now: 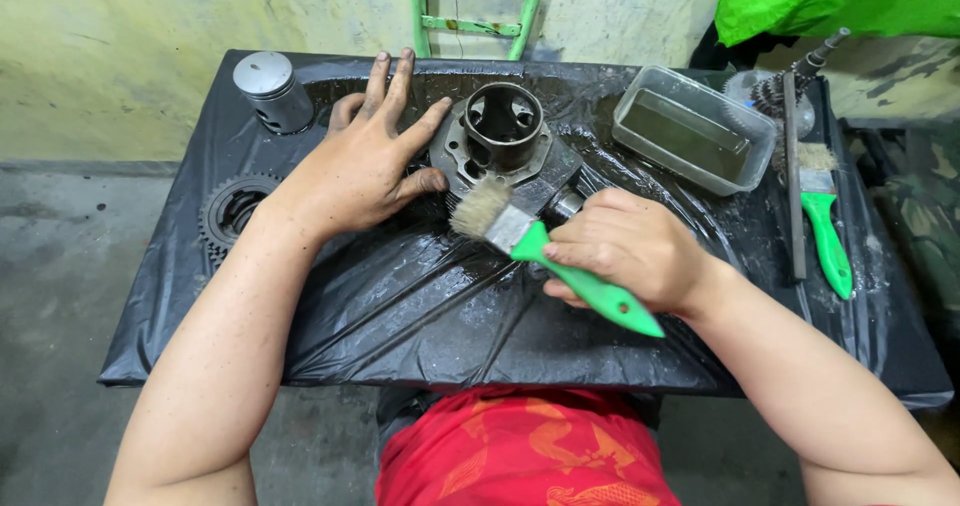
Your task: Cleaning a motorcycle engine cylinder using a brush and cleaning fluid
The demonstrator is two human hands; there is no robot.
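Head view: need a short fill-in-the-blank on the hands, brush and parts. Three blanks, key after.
1. The right hand grips a paintbrush whose handle is ____.
2. The left hand lies flat beside the dark metal cylinder part, holding ____.
3. The clear plastic tub sits to the ____ of the cylinder part.

Missing words: green; nothing; right

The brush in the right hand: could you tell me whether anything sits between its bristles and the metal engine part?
Nothing visible does: the brush bristles already lie against the engine part, which the left hand steadies.
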